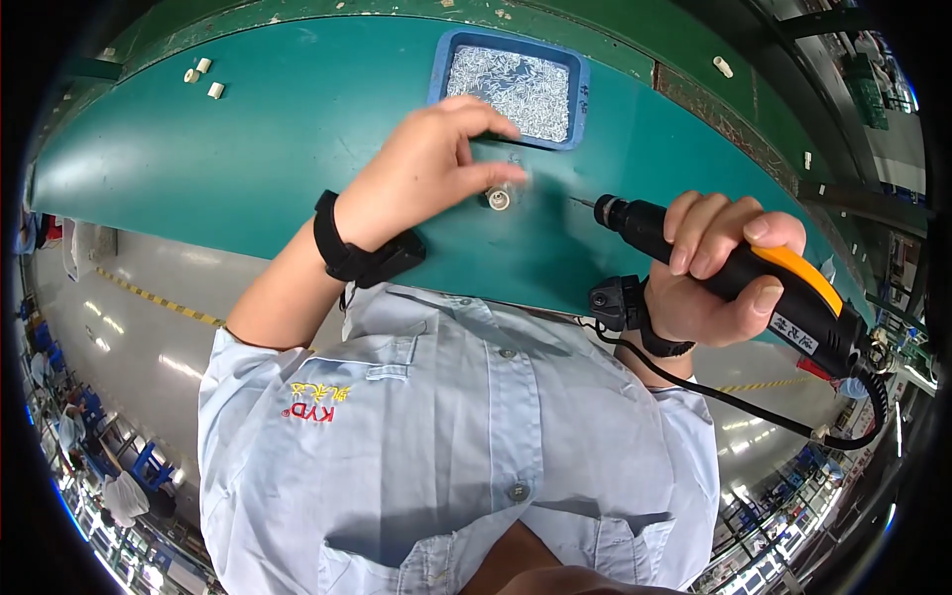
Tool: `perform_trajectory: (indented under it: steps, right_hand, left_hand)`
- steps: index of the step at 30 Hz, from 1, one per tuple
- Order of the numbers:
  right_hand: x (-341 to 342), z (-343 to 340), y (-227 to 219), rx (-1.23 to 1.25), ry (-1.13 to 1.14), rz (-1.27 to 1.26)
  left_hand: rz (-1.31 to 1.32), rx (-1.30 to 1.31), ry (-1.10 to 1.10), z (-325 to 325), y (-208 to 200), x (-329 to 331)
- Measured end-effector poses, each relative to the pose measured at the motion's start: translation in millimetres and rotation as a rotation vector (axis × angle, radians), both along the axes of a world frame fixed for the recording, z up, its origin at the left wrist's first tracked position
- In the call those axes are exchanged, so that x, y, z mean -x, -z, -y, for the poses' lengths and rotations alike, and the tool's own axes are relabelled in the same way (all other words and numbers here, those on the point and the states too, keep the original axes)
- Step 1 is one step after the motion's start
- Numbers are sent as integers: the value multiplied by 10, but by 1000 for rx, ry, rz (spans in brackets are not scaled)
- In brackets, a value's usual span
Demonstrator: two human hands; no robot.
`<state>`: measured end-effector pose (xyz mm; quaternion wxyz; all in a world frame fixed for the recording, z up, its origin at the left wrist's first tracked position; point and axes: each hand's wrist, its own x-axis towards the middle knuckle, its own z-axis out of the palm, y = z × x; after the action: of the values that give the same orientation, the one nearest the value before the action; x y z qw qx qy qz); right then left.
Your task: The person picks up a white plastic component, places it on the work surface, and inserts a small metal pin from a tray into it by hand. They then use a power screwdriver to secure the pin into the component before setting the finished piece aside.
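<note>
My left hand (426, 164) is above the bench with thumb and forefinger apart, and nothing shows between them. Just below its thumb tip, a small round off-white part (499, 200) rests on the bench, its hollow end facing up. My right hand (719, 260) is wrapped round a black electric screwdriver (643, 226) with an orange strip. Its thin bit (583, 202) points left toward the round part, some distance short of it. Beyond my left fingertips sits a blue tray (581, 99) of small silvery screws (511, 84).
Three off-white cylindrical parts (215, 90) lie at the far left of the green bench (297, 109). Another pale part (723, 66) is on the ledge at the back right. A black cable (734, 402) loops from my right wrist toward the screwdriver's tail.
</note>
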<state>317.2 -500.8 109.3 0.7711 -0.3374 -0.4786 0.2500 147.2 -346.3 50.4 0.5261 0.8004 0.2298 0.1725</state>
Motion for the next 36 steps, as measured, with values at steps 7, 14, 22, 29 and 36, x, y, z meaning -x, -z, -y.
perform_trajectory:
  steps: [7,14,22,29,36]
  right_hand:
    - [45,0,-26,-2,17,3]
    - [-10,23,-16,-4,23,1]
    - [20,-60,-30,-34,-38,20]
    - [193,-91,-214,-103,-101,-4]
    - [240,-131,-148,-129,-202,37]
  left_hand:
    - [-12,-501,147,-516,286,-491]
    - [-30,-356,157,-572,327,-523]
    - [166,-530,-41,-479,294,-431]
    - [165,-307,56,150,1,-63]
    - [228,-108,32,320,59,79]
